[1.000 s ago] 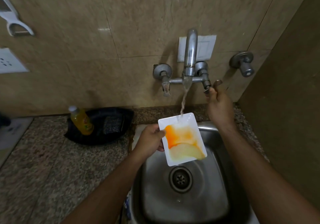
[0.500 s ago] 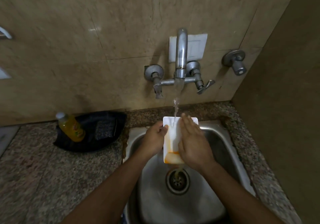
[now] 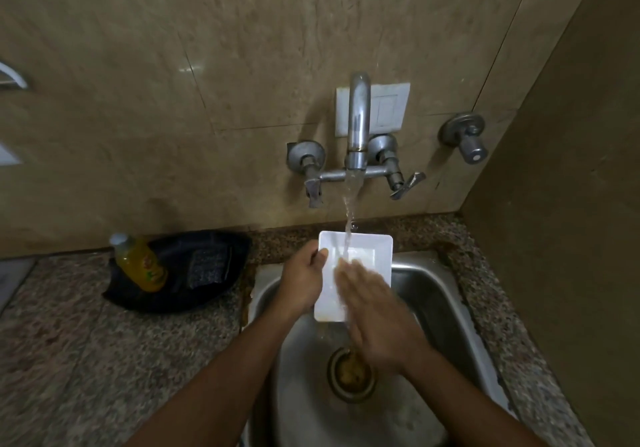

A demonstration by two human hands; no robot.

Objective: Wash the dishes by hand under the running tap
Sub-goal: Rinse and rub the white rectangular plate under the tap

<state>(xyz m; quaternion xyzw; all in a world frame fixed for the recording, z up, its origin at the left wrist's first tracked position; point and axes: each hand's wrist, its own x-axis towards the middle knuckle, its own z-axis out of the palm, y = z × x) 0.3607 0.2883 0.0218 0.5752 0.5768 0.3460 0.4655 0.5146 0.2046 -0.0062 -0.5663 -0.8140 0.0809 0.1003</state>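
A white rectangular dish (image 3: 367, 251) is held over the steel sink (image 3: 446, 301), under the stream from the wall tap (image 3: 357, 128). My left hand (image 3: 304, 280) grips the dish by its left edge. My right hand (image 3: 374, 311), blurred with motion, lies flat with straight fingers on the dish's inner face, covering its lower right part. The visible part of the dish looks white, with a faint brownish trace near its bottom edge. Orange-brown residue sits in the drain (image 3: 351, 374).
A yellow soap bottle (image 3: 140, 261) and a scrub pad (image 3: 207, 268) lie in a black tray (image 3: 239, 245) on the granite counter (image 3: 86, 353) left of the sink. A second tap knob (image 3: 465, 136) sticks out of the wall at right. A side wall closes the right.
My right hand left the tap's right lever and came down onto the dish, rubbing it. The orange stain that covered the dish is mostly gone, and residue has gathered in the drain.
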